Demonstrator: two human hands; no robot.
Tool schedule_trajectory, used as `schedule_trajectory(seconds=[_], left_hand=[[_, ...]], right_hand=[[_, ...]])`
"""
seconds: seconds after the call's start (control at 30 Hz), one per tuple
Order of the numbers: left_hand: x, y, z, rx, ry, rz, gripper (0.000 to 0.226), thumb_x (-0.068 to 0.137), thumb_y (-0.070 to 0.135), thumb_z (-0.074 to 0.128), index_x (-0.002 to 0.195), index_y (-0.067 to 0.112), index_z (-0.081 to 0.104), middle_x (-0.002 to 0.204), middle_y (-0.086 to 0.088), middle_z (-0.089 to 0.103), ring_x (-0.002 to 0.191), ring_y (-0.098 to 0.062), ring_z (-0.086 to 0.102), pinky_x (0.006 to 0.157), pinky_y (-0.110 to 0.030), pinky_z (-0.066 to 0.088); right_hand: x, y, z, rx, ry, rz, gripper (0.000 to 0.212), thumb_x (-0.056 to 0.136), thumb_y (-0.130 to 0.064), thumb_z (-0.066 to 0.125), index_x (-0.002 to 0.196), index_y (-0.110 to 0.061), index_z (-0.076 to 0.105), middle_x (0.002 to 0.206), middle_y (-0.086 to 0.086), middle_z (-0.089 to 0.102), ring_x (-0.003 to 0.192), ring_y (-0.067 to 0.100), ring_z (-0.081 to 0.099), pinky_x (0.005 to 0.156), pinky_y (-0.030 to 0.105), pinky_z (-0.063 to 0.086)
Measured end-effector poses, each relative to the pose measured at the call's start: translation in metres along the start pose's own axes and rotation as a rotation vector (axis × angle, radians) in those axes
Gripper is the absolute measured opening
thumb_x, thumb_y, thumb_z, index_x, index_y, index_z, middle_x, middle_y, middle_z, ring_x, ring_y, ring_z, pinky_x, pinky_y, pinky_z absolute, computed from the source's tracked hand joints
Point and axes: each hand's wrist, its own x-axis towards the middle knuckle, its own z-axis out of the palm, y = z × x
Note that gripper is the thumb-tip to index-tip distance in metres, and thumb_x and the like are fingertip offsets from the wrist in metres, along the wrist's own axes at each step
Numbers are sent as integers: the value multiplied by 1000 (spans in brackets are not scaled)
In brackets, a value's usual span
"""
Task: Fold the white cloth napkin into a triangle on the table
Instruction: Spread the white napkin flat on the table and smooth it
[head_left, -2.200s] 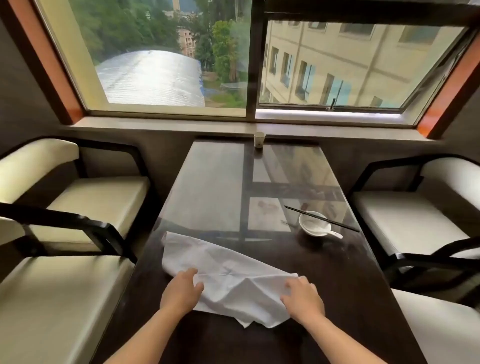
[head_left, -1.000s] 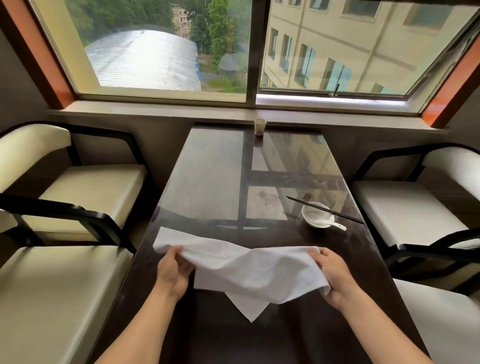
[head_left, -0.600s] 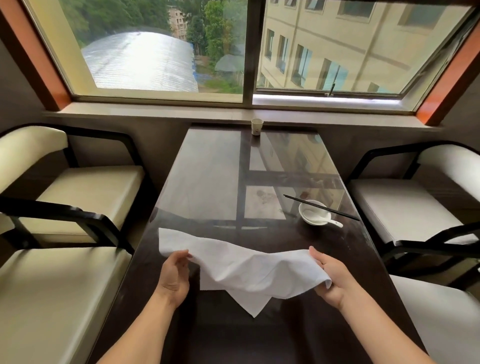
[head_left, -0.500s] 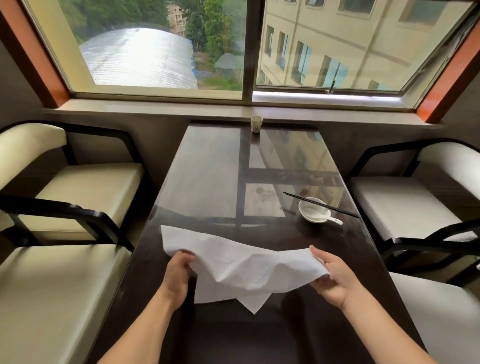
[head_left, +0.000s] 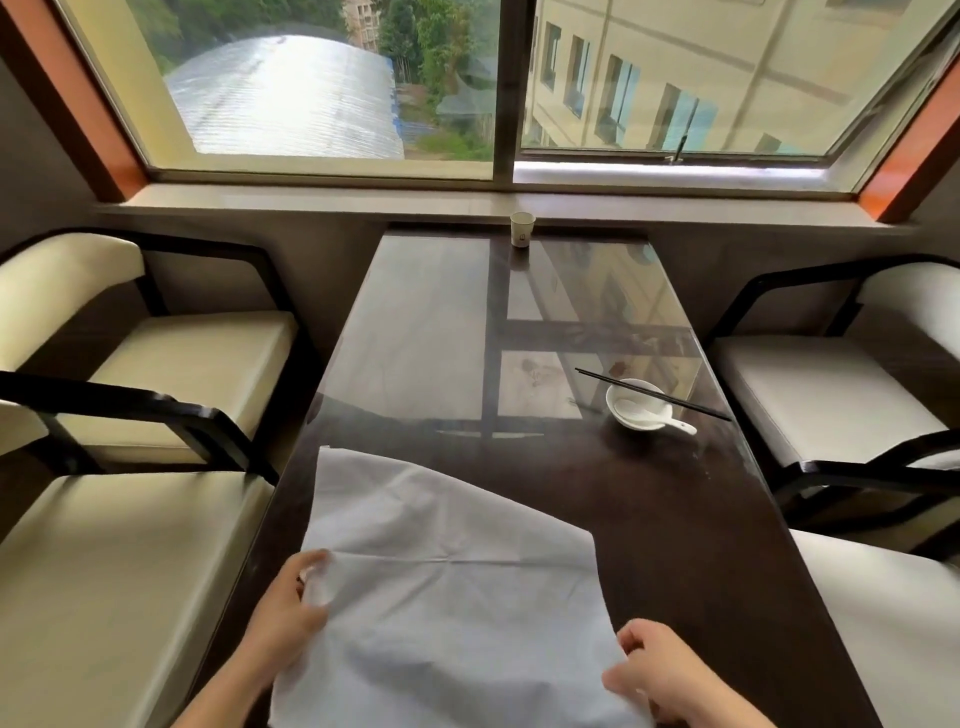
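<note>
My left hand (head_left: 284, 605) pinches the left edge of the white napkin (head_left: 441, 582) while my right hand (head_left: 657, 670) grips its near right corner; the cloth lies spread on the near end of the dark worktop (head_left: 675, 519), well short of the bowl (head_left: 636, 410).

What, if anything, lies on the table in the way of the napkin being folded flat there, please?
Nothing visible does. The white napkin is spread on the near end of the table, with both hands already at its edges. The bowl, with chopsticks across it, and the paper cup sit farther away, clear of it.
</note>
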Motion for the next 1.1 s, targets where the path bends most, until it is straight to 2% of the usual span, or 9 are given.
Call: schedule_trajectory(seconds=[0.13, 0.27, 0.43, 0.6, 0.73, 0.83, 0.9, 0.97, 1.1], left_hand=[[4, -10, 4, 125, 70, -92, 91, 73, 13, 73, 151, 24, 28, 114, -9, 65, 92, -25, 62, 68, -35, 44], [19, 3, 8, 185, 183, -152, 83, 85, 25, 67, 154, 16, 22, 147, -17, 46, 126, -38, 49, 89, -45, 44], [48, 36, 7, 131, 211, -152, 74, 91, 30, 61, 153, 11, 25, 152, -18, 40, 134, -38, 43, 104, -49, 40], [88, 64, 6, -26, 222, -150, 75, 93, 36, 60, 154, 12, 24, 158, -13, 34, 142, -34, 34, 112, -48, 33], [117, 81, 6, -139, 273, -142, 81, 92, 44, 62, 155, 11, 22, 159, -12, 31, 143, -34, 33, 114, -48, 32], [135, 89, 8, -168, 304, -199, 79, 90, 46, 65, 149, 6, 33, 150, -16, 42, 135, -38, 42, 107, -46, 38], [143, 93, 12, -199, 316, -185, 55, 89, 43, 68, 123, 0, 60, 118, -19, 61, 112, -37, 57, 89, -42, 46], [145, 98, 15, -270, 337, -140, 29, 88, 30, 71, 99, 3, 73, 94, -13, 66, 91, -31, 61, 77, -35, 46], [141, 109, 18, -315, 348, -55, 10, 83, 23, 78, 87, 14, 79, 89, -10, 75, 86, -30, 68, 81, -41, 57]], right_hand=[[25, -5, 3, 27, 106, 0, 30, 74, -30, 77, 96, -19, 58, 86, 7, 70, 65, 19, 63, 55, 33, 55], [59, -42, -8, 101, 341, -92, 24, 88, -39, 66, 101, -22, 57, 95, 5, 69, 88, 27, 67, 79, 43, 57], [93, -88, -11, 310, 261, -92, 35, 94, -43, 60, 96, -8, 65, 99, 14, 67, 83, 25, 59, 70, 37, 46], [88, -100, -6, 406, 258, -177, 5, 82, -4, 76, 86, -7, 74, 95, 16, 74, 86, 26, 68, 74, 36, 55], [60, -107, -5, 363, 171, -360, 38, 76, 13, 68, 95, -18, 77, 99, 4, 75, 93, 14, 70, 70, 19, 53], [44, -106, -11, 462, 9, -450, 59, 78, 16, 62, 116, -27, 74, 109, -1, 76, 96, 19, 73, 76, 29, 59], [41, -103, -15, 423, -15, -480, 62, 81, 14, 62, 124, -30, 69, 116, -7, 73, 101, 17, 71, 88, 34, 58], [43, -103, -19, 342, 49, -498, 52, 84, 6, 68, 124, -27, 70, 120, -5, 71, 106, 14, 69, 95, 33, 55], [56, -110, -27, 528, 324, -463, 16, 81, -9, 81, 92, -20, 80, 97, 5, 78, 94, 19, 73, 78, 28, 56]])
